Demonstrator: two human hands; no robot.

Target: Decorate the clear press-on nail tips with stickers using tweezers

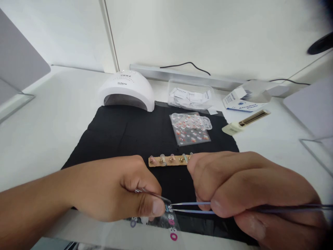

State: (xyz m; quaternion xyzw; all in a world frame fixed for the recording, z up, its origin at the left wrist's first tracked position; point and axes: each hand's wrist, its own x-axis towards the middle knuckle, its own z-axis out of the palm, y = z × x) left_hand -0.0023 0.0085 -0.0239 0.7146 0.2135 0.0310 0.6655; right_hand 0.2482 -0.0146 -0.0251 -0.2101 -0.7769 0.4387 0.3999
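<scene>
Both hands, left (122, 191) and right (249, 187), each with tweezers (191, 207), tips at a sticker sheet (166, 220) on black mat (125, 135).

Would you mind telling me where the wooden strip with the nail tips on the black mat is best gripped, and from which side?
I would take the wooden strip by its bare left end, coming in from the left. It lies flat and crosswise on the black mat, the nail tips stand along its top, and the right hand hides its right end. Pinching the front and back edges there probably spares the tips.

A nail-art workstation is indicated by a curing lamp (127, 91), a sticker sheet (189, 128) and a practice-nail strip (169, 160) laid on a white table (47, 118).
</scene>
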